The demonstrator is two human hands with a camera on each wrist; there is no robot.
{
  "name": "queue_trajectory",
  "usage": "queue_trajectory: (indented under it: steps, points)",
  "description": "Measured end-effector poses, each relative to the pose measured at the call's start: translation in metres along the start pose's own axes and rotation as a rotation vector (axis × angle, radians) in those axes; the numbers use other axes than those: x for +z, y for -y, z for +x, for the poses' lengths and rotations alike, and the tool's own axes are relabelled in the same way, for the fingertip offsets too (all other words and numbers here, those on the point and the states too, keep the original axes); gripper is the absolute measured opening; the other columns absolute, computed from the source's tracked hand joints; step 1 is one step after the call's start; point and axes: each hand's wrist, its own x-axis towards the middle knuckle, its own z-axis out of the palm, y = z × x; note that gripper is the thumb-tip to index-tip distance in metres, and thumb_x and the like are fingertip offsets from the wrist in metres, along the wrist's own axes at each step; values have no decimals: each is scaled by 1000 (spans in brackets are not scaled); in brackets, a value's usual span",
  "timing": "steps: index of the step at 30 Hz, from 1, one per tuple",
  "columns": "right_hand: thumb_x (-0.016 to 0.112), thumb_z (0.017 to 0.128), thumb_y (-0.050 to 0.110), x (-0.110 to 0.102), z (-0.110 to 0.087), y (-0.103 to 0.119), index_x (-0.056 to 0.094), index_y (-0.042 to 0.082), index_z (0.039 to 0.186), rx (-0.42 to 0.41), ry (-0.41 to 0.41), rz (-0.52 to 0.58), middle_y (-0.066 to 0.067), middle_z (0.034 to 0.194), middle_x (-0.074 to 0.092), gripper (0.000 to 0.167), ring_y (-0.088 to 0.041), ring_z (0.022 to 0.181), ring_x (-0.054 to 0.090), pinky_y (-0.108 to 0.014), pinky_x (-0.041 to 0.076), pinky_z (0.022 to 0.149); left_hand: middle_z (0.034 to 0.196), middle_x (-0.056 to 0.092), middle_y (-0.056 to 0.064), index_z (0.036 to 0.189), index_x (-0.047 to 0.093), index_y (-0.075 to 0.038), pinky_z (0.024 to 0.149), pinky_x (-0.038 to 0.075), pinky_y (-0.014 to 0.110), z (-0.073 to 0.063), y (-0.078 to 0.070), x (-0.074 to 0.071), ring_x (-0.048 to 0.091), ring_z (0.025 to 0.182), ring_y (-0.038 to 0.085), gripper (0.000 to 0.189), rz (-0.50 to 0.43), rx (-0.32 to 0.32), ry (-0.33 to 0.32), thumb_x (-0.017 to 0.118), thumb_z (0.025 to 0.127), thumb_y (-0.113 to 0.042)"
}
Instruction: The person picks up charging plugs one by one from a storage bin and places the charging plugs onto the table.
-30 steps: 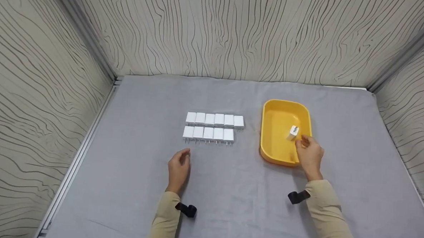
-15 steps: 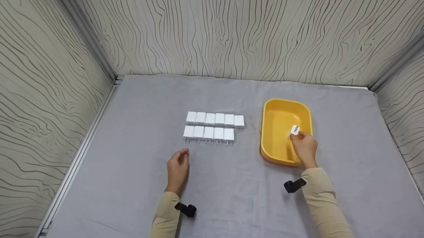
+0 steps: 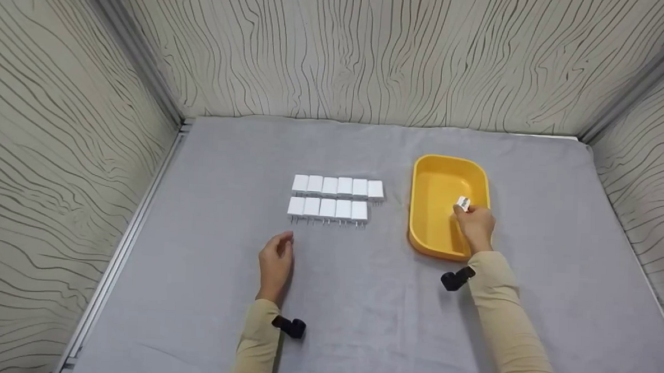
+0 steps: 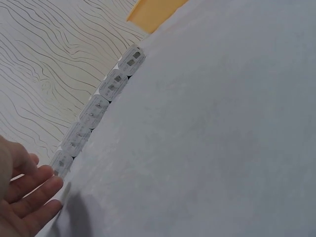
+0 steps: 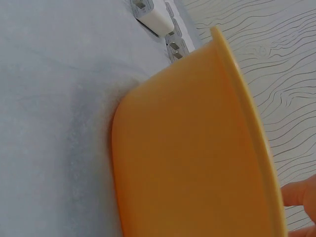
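Note:
Between thumb and fingers my right hand (image 3: 476, 225) pinches a white plug-in charger (image 3: 463, 203) inside the yellow tub (image 3: 432, 222), near its right wall. In the right wrist view the tub's outer wall (image 5: 192, 148) hides that charger, and only fingertips (image 5: 296, 193) appear past the rim. My left hand (image 3: 275, 265) hovers or rests by the cloth with fingers loosely bent, holding nothing. Just beyond it lie two rows of white chargers (image 3: 327, 208), side by side, prongs toward me. The left wrist view shows their marked end faces (image 4: 94, 111) beyond the left fingers.
A grey cloth (image 3: 360, 311) covers the table. Wood-patterned panels (image 3: 338, 52) enclose the back and sides. The front row of chargers ends shorter on the right than the back row; the tub stands to the right of both.
My right hand has moved forward and left into the tub and taken hold of the charger there, which is now slightly turned. The left hand has barely shifted.

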Motion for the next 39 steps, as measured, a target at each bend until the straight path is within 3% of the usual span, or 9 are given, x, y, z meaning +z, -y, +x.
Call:
queue_trajectory:
  steps: [6,11,18,28,39]
  points:
    - [57,93,28,0,4,0,67,-11,103,37,25,-2,-13,81,66,42,-21,74,51,-19,36,56,107,71,19,106,68,3,94,55,40,-1,1,-1,67,105,30,19,0,-7,-2,57,90,3]
    - [54,95,28,0,8,0,67,-9,101,71,54,10,2,66,54,39,-15,67,47,-19,37,53,107,71,19,106,68,3,93,55,41,-1,1,-1,67,105,30,20,-3,-9,-3,57,90,2]
    - [51,96,26,1,12,-2,66,-7,97,104,92,27,6,59,48,36,-10,58,44,-20,38,50,106,72,18,106,69,3,89,56,39,-3,1,-1,68,102,29,19,-3,8,-11,57,90,2]
    - [53,94,22,1,9,1,66,-7,91,55,76,10,2,66,54,31,-11,61,45,-19,38,53,106,72,18,106,69,2,90,56,39,-7,2,-3,69,103,29,19,-17,4,-8,56,91,3]
    - [52,95,20,2,5,0,66,-10,109,64,105,21,-14,95,67,36,-20,84,53,-20,40,64,105,71,19,104,68,3,89,57,39,-3,-1,-3,69,102,30,18,-19,-2,-12,56,91,3]
